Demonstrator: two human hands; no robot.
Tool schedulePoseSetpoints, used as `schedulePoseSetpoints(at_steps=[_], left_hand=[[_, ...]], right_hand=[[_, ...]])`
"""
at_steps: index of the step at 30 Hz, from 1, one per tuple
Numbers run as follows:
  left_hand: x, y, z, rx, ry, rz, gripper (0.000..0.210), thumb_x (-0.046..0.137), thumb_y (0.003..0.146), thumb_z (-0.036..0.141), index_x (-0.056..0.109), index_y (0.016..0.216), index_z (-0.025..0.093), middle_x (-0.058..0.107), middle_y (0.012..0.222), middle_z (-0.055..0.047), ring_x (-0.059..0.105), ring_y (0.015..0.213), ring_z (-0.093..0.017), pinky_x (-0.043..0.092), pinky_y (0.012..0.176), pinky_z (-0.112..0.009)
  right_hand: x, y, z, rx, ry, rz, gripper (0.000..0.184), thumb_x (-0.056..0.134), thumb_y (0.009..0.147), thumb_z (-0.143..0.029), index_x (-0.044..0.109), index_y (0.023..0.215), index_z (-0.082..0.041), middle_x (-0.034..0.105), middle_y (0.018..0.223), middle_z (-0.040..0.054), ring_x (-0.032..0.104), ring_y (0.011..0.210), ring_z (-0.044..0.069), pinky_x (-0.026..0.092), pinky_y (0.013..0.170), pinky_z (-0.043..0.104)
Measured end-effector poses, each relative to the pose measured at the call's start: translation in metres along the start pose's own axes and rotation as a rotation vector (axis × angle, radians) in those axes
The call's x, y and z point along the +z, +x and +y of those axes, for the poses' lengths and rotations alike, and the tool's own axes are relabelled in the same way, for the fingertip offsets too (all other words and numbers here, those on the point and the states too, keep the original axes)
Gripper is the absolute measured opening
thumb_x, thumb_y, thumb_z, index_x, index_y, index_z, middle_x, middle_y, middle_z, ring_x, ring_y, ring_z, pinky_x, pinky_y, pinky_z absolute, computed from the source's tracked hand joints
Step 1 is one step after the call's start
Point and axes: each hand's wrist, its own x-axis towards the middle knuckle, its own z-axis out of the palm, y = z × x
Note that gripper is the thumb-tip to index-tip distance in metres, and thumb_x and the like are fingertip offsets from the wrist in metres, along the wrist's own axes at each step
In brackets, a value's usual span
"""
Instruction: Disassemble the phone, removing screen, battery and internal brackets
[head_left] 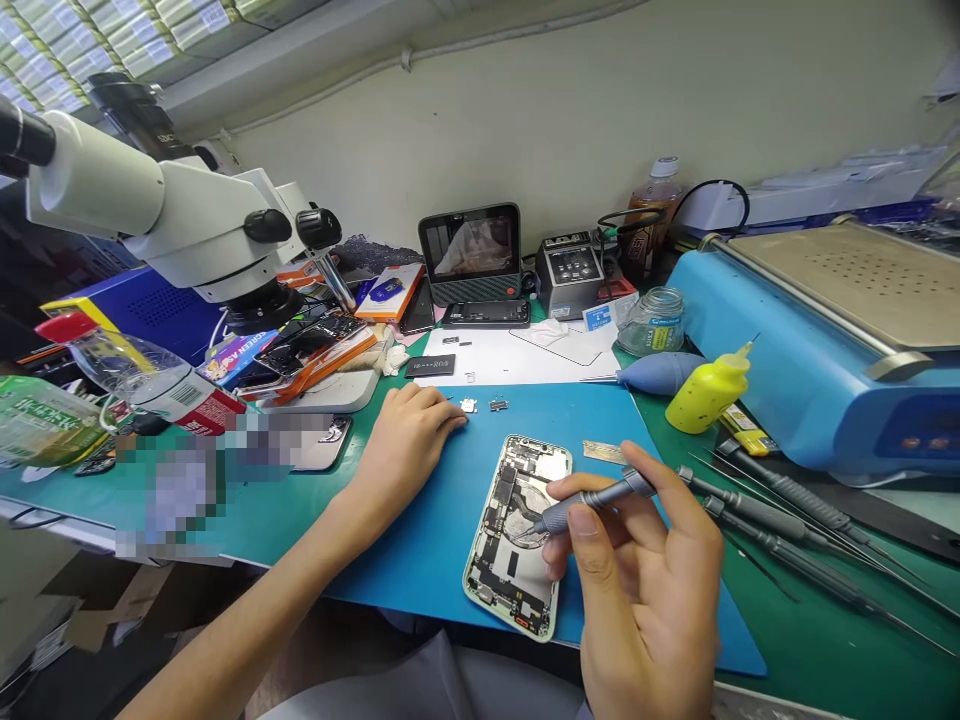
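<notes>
Lying open on a blue mat (420, 550), a phone (510, 545) is presenting its interior upward, close to the mat's near edge, its long sides slanting slightly. A pale, faintly greenish frame (466, 582) with rounded corners is enclosing the components. At the middle, a pale disc (517, 527) is showing within a darker ring, a dark ribbon-like part crossing its upper portion. Black components (492, 508) are filling much of the left side, while a bright silvery plate (553, 466) is occupying the far right corner. Toward the near end, a smooth greyish panel (534, 578) is bearing a short black bar, and a small orange-red mark (523, 622) is standing out beside the rim. The right hand (652, 560) is gripping a grey screwdriver (562, 513) between thumb and fingers, its narrow end slanting over the disc; whether it is touching cannot be told. The left hand (409, 425) is reaching to the mat's far edge, fingertips bunched just beside a small white part (469, 406); whether anything is being pinched cannot be told. A small dark part (499, 405) is lying next to that one, and a metal strip (602, 452) is lying between the phone and the mat's right edge. Beyond the mat's far edge, a white sheet (540, 370) is carrying a black rectangular part (431, 365) near its left corner.
</notes>
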Motion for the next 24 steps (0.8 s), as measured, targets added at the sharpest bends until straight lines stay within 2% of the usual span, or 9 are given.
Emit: schedulePoseSetpoints(at_steps=[8, 13, 16, 18, 19, 21, 23, 24], left_hand=[[0.002, 0.001, -0.002, -0.026, -0.089, 0.016, 0.022, 0.064, 0.114, 0.020, 0.085, 0.106, 0.022, 0.081, 0.106, -0.006, 0.066, 0.100, -0.027, 0.050, 0.091, -0.044], [-0.018, -0.002, -0.006, -0.099, -0.144, 0.120, 0.021, 0.062, 0.115, 0.023, 0.080, 0.106, 0.022, 0.081, 0.108, -0.006, 0.070, 0.105, -0.028, 0.052, 0.094, -0.043], [-0.035, -0.020, 0.003, -0.126, -0.194, 0.153, 0.022, 0.059, 0.117, 0.030, 0.077, 0.108, 0.023, 0.081, 0.106, -0.005, 0.073, 0.104, -0.027, 0.056, 0.090, -0.041], [-0.040, -0.039, 0.015, -0.086, -0.249, 0.090, 0.025, 0.053, 0.119, 0.031, 0.076, 0.111, 0.027, 0.081, 0.104, -0.003, 0.077, 0.099, -0.024, 0.060, 0.086, -0.037], [-0.039, -0.050, 0.021, -0.047, -0.290, 0.027, 0.024, 0.051, 0.119, 0.031, 0.075, 0.120, 0.029, 0.082, 0.108, -0.002, 0.079, 0.099, -0.023, 0.062, 0.085, -0.035], [-0.035, -0.071, 0.032, 0.008, -0.322, -0.074, 0.024, 0.055, 0.118, 0.033, 0.070, 0.137, 0.034, 0.081, 0.123, -0.003, 0.081, 0.104, -0.024, 0.066, 0.086, -0.034], [-0.027, -0.087, 0.038, 0.062, -0.289, -0.073, 0.034, 0.066, 0.113, 0.043, 0.064, 0.145, 0.035, 0.078, 0.135, -0.006, 0.081, 0.113, -0.028, 0.069, 0.091, -0.038], [-0.023, -0.093, 0.040, 0.097, -0.273, -0.070, 0.039, 0.070, 0.110, 0.048, 0.063, 0.146, 0.036, 0.076, 0.138, -0.007, 0.081, 0.116, -0.031, 0.070, 0.091, -0.041]], right_hand=[[0.000, -0.001, -0.001, 0.019, -0.006, 0.017, 0.047, 0.067, 0.110, -0.028, 0.055, 0.155, -0.035, 0.078, 0.110, 0.0049, 0.070, 0.066, 0.013, 0.064, 0.056, 0.026], [-0.001, 0.002, 0.002, 0.014, 0.008, 0.008, 0.046, 0.065, 0.111, -0.029, 0.055, 0.155, -0.038, 0.077, 0.108, 0.0040, 0.067, 0.064, 0.013, 0.062, 0.054, 0.026], [0.001, 0.000, 0.004, -0.004, -0.011, 0.031, 0.053, 0.064, 0.112, -0.030, 0.050, 0.163, -0.037, 0.075, 0.102, 0.0044, 0.067, 0.067, 0.015, 0.057, 0.051, 0.025], [0.000, -0.002, 0.003, -0.029, -0.048, 0.052, 0.062, 0.061, 0.113, -0.029, 0.040, 0.171, -0.036, 0.073, 0.095, 0.0030, 0.067, 0.067, 0.016, 0.057, 0.053, 0.025], [-0.002, -0.003, 0.001, -0.042, -0.083, 0.048, 0.063, 0.059, 0.114, -0.028, 0.038, 0.172, -0.036, 0.072, 0.091, 0.0014, 0.067, 0.066, 0.016, 0.058, 0.055, 0.025], [-0.011, -0.002, -0.003, -0.080, -0.216, -0.004, 0.056, 0.060, 0.114, -0.029, 0.047, 0.168, -0.036, 0.069, 0.086, -0.0012, 0.067, 0.065, 0.015, 0.059, 0.059, 0.025], [-0.030, 0.004, -0.009, -0.150, -0.440, -0.073, 0.043, 0.065, 0.112, -0.032, 0.063, 0.155, -0.036, 0.071, 0.090, -0.0005, 0.069, 0.069, 0.016, 0.059, 0.063, 0.026], [-0.042, 0.008, -0.012, -0.202, -0.558, -0.092, 0.040, 0.066, 0.112, -0.033, 0.067, 0.151, -0.035, 0.075, 0.097, 0.0010, 0.072, 0.075, 0.017, 0.060, 0.066, 0.028]])
